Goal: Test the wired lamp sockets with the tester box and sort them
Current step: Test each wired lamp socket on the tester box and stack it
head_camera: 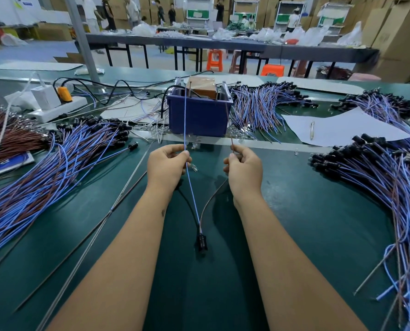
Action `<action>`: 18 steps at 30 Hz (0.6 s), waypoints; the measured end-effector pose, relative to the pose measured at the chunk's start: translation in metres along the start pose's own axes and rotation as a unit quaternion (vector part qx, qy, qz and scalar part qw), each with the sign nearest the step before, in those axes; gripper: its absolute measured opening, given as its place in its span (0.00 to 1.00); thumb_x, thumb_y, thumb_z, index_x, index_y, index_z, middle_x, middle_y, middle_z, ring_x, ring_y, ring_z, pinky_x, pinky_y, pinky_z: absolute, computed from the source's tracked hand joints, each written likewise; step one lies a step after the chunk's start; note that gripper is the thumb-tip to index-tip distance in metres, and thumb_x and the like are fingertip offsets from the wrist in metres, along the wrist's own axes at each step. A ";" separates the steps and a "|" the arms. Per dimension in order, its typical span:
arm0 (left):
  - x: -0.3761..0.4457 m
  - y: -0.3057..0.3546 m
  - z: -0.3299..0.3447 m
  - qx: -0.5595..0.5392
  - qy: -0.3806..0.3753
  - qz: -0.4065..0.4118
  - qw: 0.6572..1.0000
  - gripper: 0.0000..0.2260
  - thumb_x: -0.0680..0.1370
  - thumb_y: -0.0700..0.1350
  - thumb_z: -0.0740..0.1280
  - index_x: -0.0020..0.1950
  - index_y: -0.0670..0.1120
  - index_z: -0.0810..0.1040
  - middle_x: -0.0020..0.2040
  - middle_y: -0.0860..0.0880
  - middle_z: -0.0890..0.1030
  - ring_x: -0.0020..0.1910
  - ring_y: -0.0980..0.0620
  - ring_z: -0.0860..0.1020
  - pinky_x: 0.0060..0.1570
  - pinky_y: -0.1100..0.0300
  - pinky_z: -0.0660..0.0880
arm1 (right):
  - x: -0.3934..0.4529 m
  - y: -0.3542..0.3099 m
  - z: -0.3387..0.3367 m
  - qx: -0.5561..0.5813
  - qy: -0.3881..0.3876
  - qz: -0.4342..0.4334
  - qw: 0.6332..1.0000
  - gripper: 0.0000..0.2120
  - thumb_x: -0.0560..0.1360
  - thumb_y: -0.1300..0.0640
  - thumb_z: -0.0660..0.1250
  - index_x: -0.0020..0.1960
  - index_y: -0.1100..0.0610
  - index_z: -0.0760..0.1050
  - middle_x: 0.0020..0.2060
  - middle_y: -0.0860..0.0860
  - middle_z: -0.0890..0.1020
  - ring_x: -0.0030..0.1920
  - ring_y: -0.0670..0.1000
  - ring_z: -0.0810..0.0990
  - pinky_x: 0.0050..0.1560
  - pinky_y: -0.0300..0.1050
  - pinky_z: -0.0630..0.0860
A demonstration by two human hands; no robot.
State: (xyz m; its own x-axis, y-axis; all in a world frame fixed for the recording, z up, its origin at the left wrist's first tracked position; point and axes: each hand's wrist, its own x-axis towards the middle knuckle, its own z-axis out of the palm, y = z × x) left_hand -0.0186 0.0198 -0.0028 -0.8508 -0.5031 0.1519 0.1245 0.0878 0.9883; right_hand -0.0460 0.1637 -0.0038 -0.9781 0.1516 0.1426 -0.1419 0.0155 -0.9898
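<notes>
I'm pinching the blue lead (185,130) in left hand (167,167), brown lead (228,123) in right hand (243,169), tips reaching the tester box (199,113). Socket (202,242) is dangling light near the table (283,211); wires limp, so I'm gripping near the ends.

The green counter (294,211) carried wired socket heaps (378,177), a blue tester box (199,118), a paper sheet (338,127) and a power strip (58,108).

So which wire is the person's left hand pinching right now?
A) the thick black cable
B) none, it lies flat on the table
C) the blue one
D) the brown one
C: the left hand pinches the blue wire, which runs up to the blue tester box, while the right hand pinches the brown wire; both wires join at the black lamp socket.
</notes>
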 end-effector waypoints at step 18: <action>0.007 -0.004 -0.001 0.023 0.058 0.021 0.998 0.05 0.77 0.39 0.67 0.48 0.48 0.81 0.31 0.54 0.80 0.28 0.61 0.76 0.39 0.60 0.78 | 0.000 -0.005 -0.002 0.028 0.027 -0.026 0.999 0.13 0.77 0.69 0.58 0.47 0.51 0.70 0.37 0.47 0.81 0.30 0.45 0.73 0.34 0.38 0.72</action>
State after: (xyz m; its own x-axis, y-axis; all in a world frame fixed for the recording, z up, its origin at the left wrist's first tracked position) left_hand -0.0244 0.0154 -0.0061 -0.7800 -0.5942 0.1962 0.1335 0.1483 0.9799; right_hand -0.0450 0.1657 0.0011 -0.9598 0.2054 0.1914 -0.2017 -0.0305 -0.9790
